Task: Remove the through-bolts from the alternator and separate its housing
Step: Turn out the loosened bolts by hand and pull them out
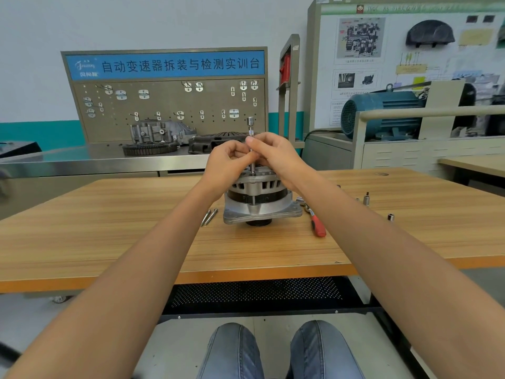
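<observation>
blue banner (165, 64) at eleven o'clock, atop the pegboard stand (169, 110): white characters "自动变速器拆装与检测实训台", with a small white logo at its left end, too blurred to read. display board (410, 50) at one o'clock: a header line and diagram captions, all too small or blurred to read.

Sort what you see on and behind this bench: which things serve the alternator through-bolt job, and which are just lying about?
In use:
alternator
extension bar with socket, pinched by left hand and right hand
two removed bolts
red-handled ratchet

Lying about:
loose sockets
gearbox casing
blue motor
</observation>
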